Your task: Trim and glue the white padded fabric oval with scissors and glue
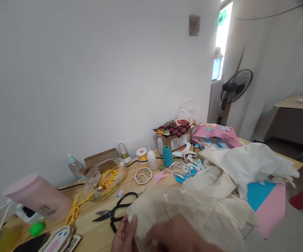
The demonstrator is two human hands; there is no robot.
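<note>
The left hand (123, 239) grasps the left edge of the sheer cream fabric (188, 206); its fingers (132, 227) pinch that edge, thumb uppermost. The right hand (179, 232) is positioned over the near part of the same fabric, to the right of the left fingers. Motion blur obscures the right fingers; whether they grip the fabric or are released cannot be determined. The fabric extends forward and to the right from the left fingers, covering part of the worktop (90, 236).

Black-handled scissors (111, 212) lie just beyond and to the left of the left fingers, blades pointing left. Farther ahead on that side is a clear plastic bag (90, 178) containing yellow cords (109, 177). A pink canister (38, 197) is located well to the left of the fingers, with a green cap (36, 228) near its base.

Directly ahead of the fingers, beyond the fabric, are a wooden lattice piece (143, 175), a white squeeze bottle (151, 160) and a teal thread cone (167, 157). A white cloth (253, 164) is heaped ahead and to the right of the right fingers.
</note>
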